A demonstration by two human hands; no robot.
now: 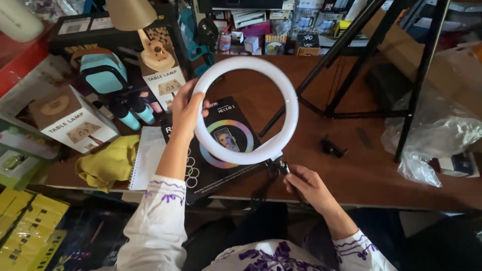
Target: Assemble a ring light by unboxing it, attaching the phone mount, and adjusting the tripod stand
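Ring light (288, 95) upright, mount (279, 165) toward person

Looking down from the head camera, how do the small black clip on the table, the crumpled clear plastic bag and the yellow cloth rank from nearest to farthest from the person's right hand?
From the right hand, which grips the mount under the ring light:
1. Small black clip, just up and to the right on the table.
2. Crumpled clear plastic bag, farther right by the table edge.
3. Yellow cloth, far across on the left, past the left hand.
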